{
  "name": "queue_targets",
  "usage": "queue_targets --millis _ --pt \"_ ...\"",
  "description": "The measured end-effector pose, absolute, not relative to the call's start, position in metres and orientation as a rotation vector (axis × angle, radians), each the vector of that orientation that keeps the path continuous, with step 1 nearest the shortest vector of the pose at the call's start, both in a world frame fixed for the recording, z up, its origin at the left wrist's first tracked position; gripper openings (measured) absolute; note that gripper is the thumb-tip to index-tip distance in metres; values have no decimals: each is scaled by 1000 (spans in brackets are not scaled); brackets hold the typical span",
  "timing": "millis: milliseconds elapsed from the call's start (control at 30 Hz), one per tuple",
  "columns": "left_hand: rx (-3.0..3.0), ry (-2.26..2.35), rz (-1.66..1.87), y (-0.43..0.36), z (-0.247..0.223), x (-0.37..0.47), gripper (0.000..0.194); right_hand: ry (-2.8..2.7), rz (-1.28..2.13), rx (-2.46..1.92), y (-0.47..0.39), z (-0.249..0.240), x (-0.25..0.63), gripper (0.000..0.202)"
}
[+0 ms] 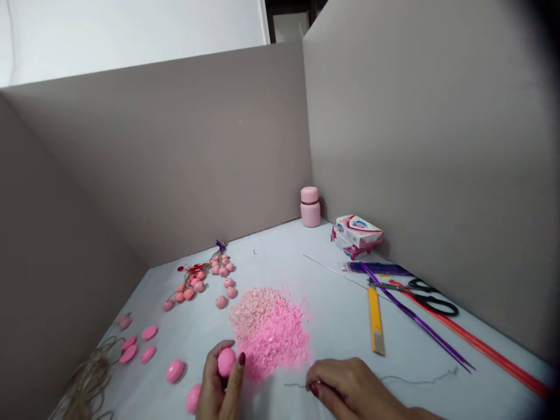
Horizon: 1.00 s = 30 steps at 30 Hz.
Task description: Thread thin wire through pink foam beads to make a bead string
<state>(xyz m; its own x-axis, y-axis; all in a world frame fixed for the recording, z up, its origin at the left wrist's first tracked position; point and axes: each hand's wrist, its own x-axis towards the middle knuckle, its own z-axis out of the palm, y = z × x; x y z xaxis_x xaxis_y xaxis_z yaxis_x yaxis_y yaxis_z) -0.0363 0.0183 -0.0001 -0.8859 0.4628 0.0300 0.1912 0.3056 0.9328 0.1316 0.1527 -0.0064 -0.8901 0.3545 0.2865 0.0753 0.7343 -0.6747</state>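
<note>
Pink bead (226, 361) sits pinched in the left hand (219, 388); the right hand (350, 388) pinches what seems a thin wire (415, 382). Beyond the hands lie strung beads (199, 283) (finished), loose ones (149, 344) remaining on the bench (280, 256).

twine coil (87, 382) cut off, box print (359, 224) unreadable

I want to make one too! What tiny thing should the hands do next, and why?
Probably lift the thin wire toward the pink ball. The left hand holds the ball up, and the right hand pinches the wire flat on the table, apart from it.
</note>
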Motion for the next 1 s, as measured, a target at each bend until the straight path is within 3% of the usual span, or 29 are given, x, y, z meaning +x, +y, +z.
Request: queue_targets --millis 200,400,600,1000 --pt "788 2398 1279 19 -1 -86 56 -2606 1039 -418 158 -16 126 24" --pt "935 2688 1139 42 11 -155 23 -2625 1038 -450 158 -22 126 22" --pt "1001 2662 1038 70 0 -207 28 -2681 1023 -461 159 -20 125 24" --pt "871 2434 1163 71 1 -211 32 -2709 1008 -469 160 -23 119 27"
